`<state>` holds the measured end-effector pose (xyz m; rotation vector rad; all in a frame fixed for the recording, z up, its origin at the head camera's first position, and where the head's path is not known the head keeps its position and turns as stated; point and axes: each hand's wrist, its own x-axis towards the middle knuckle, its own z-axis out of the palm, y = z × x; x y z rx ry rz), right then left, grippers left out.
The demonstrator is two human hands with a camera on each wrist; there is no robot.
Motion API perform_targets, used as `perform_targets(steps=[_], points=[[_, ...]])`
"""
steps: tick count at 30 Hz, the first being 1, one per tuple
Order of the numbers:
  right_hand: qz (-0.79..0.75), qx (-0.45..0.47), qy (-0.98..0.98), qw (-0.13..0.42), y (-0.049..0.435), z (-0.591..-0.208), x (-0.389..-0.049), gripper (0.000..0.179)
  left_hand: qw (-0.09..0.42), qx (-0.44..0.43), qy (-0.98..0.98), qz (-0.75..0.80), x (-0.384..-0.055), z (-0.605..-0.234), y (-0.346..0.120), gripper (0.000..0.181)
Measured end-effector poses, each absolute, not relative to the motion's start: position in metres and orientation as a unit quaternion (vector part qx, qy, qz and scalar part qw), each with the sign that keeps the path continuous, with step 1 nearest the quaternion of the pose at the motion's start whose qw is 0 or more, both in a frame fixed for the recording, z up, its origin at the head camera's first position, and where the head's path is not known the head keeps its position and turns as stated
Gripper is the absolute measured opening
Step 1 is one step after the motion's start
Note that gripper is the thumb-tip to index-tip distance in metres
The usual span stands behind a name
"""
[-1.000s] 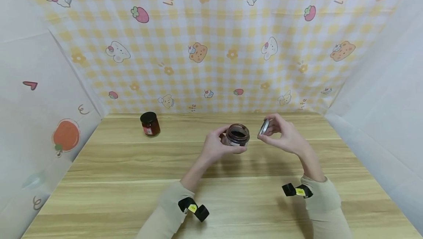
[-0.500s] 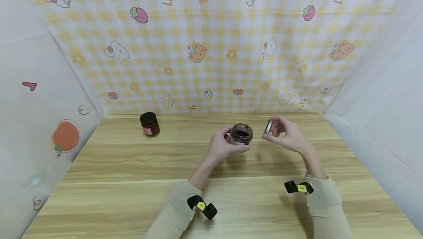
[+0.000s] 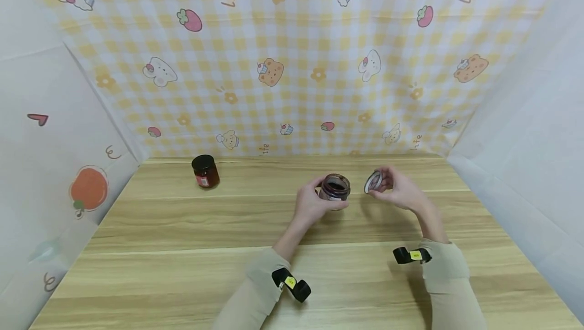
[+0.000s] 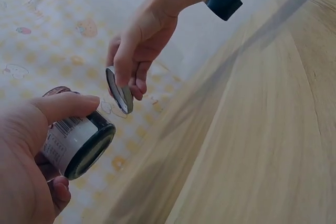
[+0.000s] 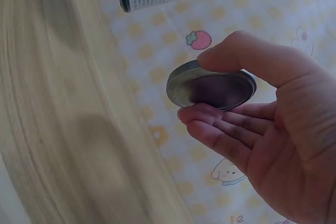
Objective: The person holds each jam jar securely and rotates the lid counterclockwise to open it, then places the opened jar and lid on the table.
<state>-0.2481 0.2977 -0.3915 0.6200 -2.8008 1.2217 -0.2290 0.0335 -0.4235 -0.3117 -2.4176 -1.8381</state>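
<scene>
A: Grip state?
B: Left hand (image 3: 312, 203) grips the uncapped jar (image 3: 335, 194), raised above the table (image 3: 182, 274). Right hand (image 3: 401, 190) pinches the lid (image 3: 374, 181) between thumb and fingers, tilted on edge.
A: Gap between them?
B: Narrow; lid and jar are near each other but apart.
A: Edges, room?
B: Both are closer to the table's back edge, by the checked cloth (image 3: 296, 41). Black-capped jar (image 3: 206, 173) stands well apart leftward, with a wide stretch of tabletop between.
</scene>
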Motion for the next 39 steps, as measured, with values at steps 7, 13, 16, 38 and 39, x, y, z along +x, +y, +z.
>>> perform_targets(steps=[7, 13, 16, 38, 39], points=[[0.43, 0.194, -0.882, -0.023, 0.302, -0.405, -0.253, 0.062, 0.031, -0.078, -0.802, -0.592, -0.23, -0.43, 0.044, 0.071], [0.421, 0.19, -0.886, -0.039, 0.303, -0.414, -0.255, 0.065, 0.021, -0.056, -0.812, -0.58, -0.231, -0.435, 0.05, 0.077], [0.404, 0.187, -0.895, -0.036, 0.302, -0.416, -0.255, 0.064, 0.019, -0.051, -0.815, -0.577, -0.231, -0.438, 0.054, 0.077], [0.367, 0.178, -0.911, -0.05, 0.311, -0.424, -0.259, 0.057, 0.02, -0.03, -0.83, -0.556, -0.231, -0.449, 0.07, 0.076], [0.362, 0.176, -0.914, -0.049, 0.312, -0.424, -0.259, 0.057, 0.02, -0.03, -0.83, -0.557, -0.232, -0.45, 0.071, 0.076]])
